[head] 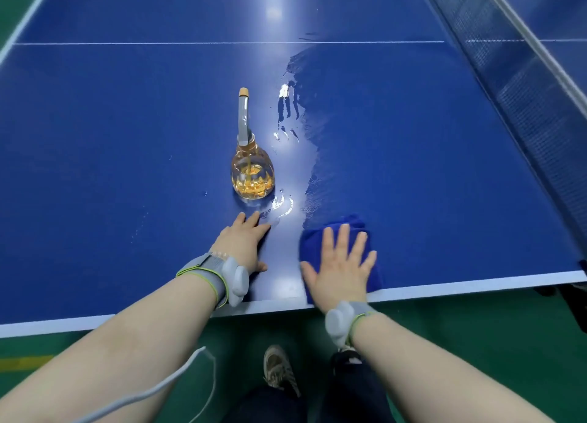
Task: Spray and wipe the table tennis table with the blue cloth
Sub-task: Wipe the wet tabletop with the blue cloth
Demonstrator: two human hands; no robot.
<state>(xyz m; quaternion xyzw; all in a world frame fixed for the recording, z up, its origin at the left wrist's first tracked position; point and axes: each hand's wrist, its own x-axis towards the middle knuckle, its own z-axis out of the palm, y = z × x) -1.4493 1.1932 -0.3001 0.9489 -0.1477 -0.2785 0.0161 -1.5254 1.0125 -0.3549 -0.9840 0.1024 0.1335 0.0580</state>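
Clearly, the wiping step is in hand: the right hand [340, 263] is pressing flat on the blue cloth [344, 222], fingers straight and spread, grasping nothing. The cloth is lying under the palm and showing just past the fingertips, close to the near edge of the table tennis table [127, 136]. A damp, darker band [365, 136] is stretching away beyond those fingertips toward the net [508, 57]. The left hand [244, 243] is resting open on the bare surface, fingers relaxed, holding nothing. The spray bottle [252, 174] is standing upright just ahead of its fingertips, apart from them. Pooled droplets [282, 206] are glistening between the two sets of fingers. The next move is probably calling for sliding the cloth toward the left fingertips over those beads, skirting or lifting the bottle.
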